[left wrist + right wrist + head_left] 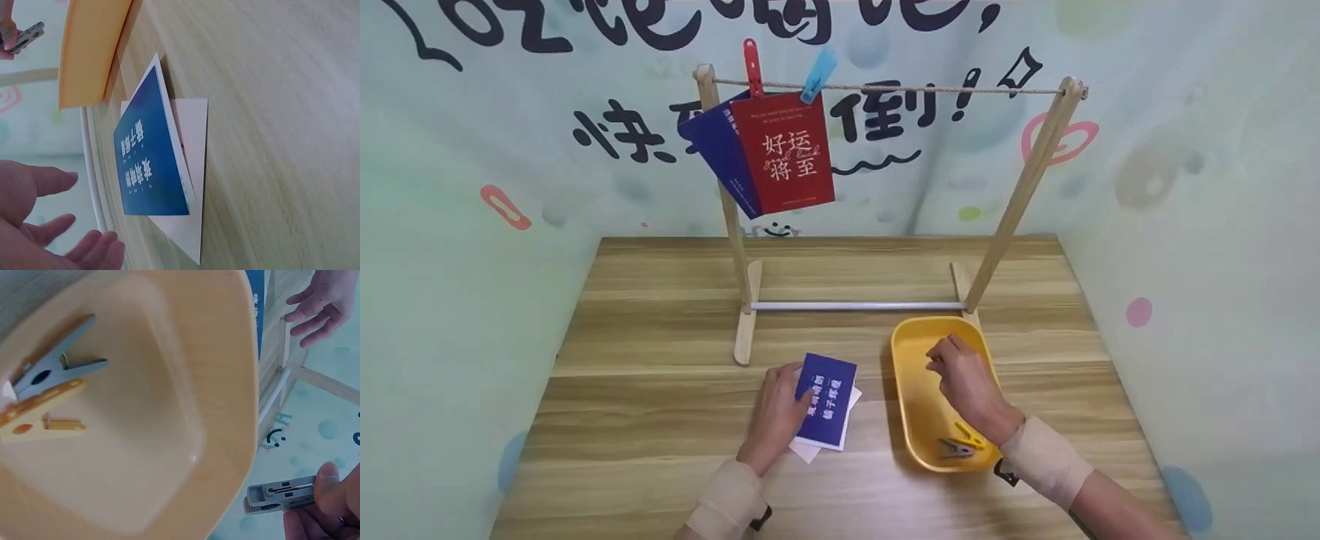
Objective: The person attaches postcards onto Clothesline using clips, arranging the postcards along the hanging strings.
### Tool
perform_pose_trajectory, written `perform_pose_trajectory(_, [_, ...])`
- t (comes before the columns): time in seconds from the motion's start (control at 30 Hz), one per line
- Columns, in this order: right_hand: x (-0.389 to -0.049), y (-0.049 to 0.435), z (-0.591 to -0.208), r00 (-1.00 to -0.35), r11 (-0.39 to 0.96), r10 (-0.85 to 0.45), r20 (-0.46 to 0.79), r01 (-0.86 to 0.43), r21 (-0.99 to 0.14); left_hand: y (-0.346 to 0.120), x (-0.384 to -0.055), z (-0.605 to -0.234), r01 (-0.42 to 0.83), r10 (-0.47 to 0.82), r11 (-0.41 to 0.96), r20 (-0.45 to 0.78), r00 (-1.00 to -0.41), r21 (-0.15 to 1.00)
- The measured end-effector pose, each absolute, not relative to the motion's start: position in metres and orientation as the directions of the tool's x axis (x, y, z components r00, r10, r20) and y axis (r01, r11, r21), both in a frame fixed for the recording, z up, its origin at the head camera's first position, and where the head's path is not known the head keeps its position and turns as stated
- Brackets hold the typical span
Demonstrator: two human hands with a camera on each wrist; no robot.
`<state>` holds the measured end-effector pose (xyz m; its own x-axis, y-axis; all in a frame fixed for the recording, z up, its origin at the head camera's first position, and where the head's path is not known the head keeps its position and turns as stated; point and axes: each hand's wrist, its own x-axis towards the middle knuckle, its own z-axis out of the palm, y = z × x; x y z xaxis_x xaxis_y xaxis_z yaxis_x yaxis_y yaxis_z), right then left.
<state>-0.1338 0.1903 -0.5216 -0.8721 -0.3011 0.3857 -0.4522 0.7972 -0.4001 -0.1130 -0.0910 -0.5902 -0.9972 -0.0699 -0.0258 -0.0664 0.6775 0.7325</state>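
A blue booklet (829, 416) with white lettering lies on the table over a pale sheet (194, 121), its cover lifted a little. My left hand (777, 411) hovers at the booklet's left edge; in the left wrist view its fingers are spread and hold nothing. Above the yellow tray (911, 427), my right hand (971, 382) pinches a grey clothespin (281, 494) between thumb and fingers. That clothespin is hidden in the head view. Inside the tray lie another grey clothespin (53, 363) and a yellow clothespin (42, 422).
Behind stands a wooden rack with a rope (945, 89) between its posts. A red booklet (787, 169) and a blue booklet (716, 142) hang at its left, under a red clothespin (752, 67) and a light blue clothespin (817, 75). A white bar (859, 306) joins the feet.
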Motion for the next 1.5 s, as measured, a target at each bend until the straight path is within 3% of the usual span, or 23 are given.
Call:
perform_pose_trajectory(0.57, [-0.162,0.169,-0.494,-0.738,0.781,-0.363,0.570,-0.574,-0.246,-0.093,-0.118,-0.599,-0.183,-0.151,0.797,-0.103,-0.983,0.575])
perform_pose_trajectory(0.83, [-0.169,0.157,-0.490,-0.675,0.705,-0.374,0.636,-0.653,-0.278,-0.087,-0.121,-0.603,-0.172,-0.126,0.865,-0.127,-0.984,0.471])
perform_pose_trajectory(1.1, [-0.169,0.150,-0.489,-0.640,0.665,-0.382,0.667,-0.692,-0.283,-0.092,-0.131,-0.600,-0.302,-0.147,0.769,-0.305,-0.941,0.563])
perform_pose_trajectory(1.5, [-0.168,0.151,-0.494,-0.590,0.623,-0.421,0.689,-0.740,-0.254,-0.102,-0.133,-0.594,-0.340,-0.125,0.681,-0.354,-0.927,0.649])
